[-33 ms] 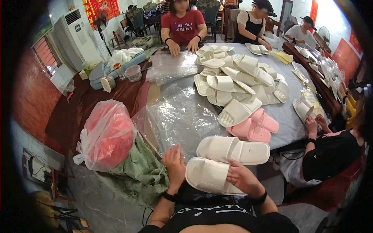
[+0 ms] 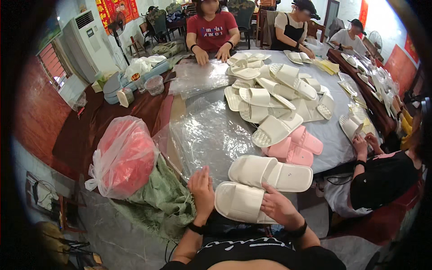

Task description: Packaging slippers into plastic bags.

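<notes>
Two white slippers lie side by side at the near edge of the table. The nearer slipper (image 2: 240,201) has my right hand (image 2: 280,207) over its rear part, fingers stretched and close to the strap's edge. My fingertips come near the farther slipper (image 2: 270,173). To the left of the pair, my left hand (image 2: 201,191) is held up with its fingers extended and nothing in them. Just beyond the pair lies a pair of pink slippers (image 2: 294,146). Clear plastic bags (image 2: 209,130) lie flat ahead of my left hand.
White slippers (image 2: 279,90) are heaped on the table (image 2: 335,155). A pink bundle in a plastic bag (image 2: 123,157) rests on a green woven sack (image 2: 162,202) at my left. Co-workers sit opposite and at the right, one with hands at a slipper (image 2: 351,128).
My right hand has shifted slightly, its fingers tilting up and leftward over the nearer slipper. The farther slipper has moved very slightly. My left hand stays nearly still.
</notes>
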Action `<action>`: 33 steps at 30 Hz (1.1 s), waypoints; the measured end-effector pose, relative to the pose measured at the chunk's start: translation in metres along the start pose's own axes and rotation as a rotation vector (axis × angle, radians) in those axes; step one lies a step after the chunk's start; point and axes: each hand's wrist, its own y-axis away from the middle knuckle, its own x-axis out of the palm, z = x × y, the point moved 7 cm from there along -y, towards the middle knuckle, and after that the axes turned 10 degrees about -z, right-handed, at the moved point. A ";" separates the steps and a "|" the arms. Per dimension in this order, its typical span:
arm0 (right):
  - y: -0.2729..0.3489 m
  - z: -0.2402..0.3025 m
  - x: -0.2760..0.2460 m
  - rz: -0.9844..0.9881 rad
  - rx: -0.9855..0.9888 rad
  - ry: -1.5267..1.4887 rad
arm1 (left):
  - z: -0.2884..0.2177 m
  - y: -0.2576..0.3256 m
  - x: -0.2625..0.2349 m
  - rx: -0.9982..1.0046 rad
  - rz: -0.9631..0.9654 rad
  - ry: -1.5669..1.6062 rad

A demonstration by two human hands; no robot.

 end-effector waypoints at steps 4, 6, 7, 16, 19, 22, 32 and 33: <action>-0.015 0.011 0.018 0.125 -0.126 -0.147 | 0.004 0.000 -0.003 -0.178 0.137 0.247; -0.016 0.010 0.024 0.155 -0.124 -0.218 | -0.010 0.005 -0.009 -0.056 0.120 0.112; -0.017 0.009 0.029 0.209 -0.144 -0.257 | -0.021 0.007 -0.011 0.062 0.105 -0.021; -0.025 -0.001 0.054 0.323 -0.143 -0.413 | -0.044 0.017 -0.003 0.120 0.233 0.042; -0.032 -0.005 0.065 0.387 -0.135 -0.412 | -0.055 0.019 -0.001 0.182 0.232 0.097; -0.048 -0.017 0.063 0.355 -0.031 -0.648 | -0.063 0.022 -0.003 0.293 0.273 0.107; -0.089 -0.034 0.080 0.163 -0.153 -0.527 | -0.004 0.038 -0.010 -0.231 -0.132 0.353; -0.091 -0.033 0.087 0.190 -0.186 -0.510 | 0.007 0.040 -0.005 -0.279 -0.079 0.349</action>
